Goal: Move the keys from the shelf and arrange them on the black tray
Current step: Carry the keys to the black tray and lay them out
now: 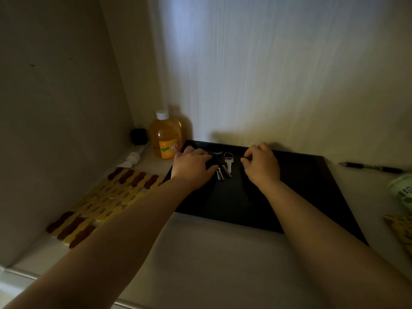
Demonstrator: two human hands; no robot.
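Clear plastic bottle of orange drink (165,136), white screw cap, yellow label with a fruit picture; upright near the back wall. Small black boxy object (139,136), just left of the bottle in the corner; too dark to identify. White squeeze tube (131,158), lying on its side along the left wall. Woven mat of yellow and dark red-brown oblong beads (104,202), flat at left. Black pen (371,167), lying far right. Green-and-white packet (402,192), right edge, partly cut off. Pale shelf surface (211,253).
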